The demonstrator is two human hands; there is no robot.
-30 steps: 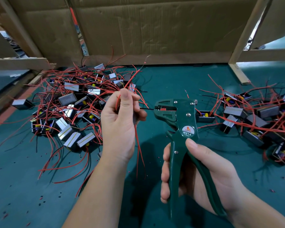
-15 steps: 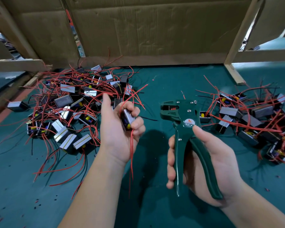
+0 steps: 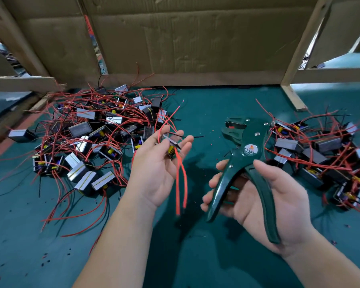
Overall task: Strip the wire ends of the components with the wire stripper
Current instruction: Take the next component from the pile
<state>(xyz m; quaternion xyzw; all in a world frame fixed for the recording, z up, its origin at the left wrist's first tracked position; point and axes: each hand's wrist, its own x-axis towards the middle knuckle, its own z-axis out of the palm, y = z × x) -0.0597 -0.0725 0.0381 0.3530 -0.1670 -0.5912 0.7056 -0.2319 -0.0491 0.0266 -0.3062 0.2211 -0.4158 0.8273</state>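
Note:
My left hand [image 3: 154,163] is turned palm up and holds a small black component [image 3: 172,147] between thumb and fingertips. Its red wires [image 3: 181,179] hang down below the hand, and one red wire rises up past the fingers. A short black wire sticks out to the right. My right hand [image 3: 264,196] grips the dark green wire stripper [image 3: 245,163] by its handles, jaws pointing up and left. The handles are spread apart. The stripper's jaws are clear of the component's wires.
A big pile of components with red wires [image 3: 87,142] lies left on the green table [image 3: 50,246]. A second pile [image 3: 320,150] lies at the right. Cardboard walls [image 3: 185,38] and wooden beams [image 3: 293,96] close the back. Bits of insulation speckle the table.
The wire came out of the stripper's jaws. My left hand turned palm up and loosened around the component, and the right hand drew the stripper right with its handles spreading.

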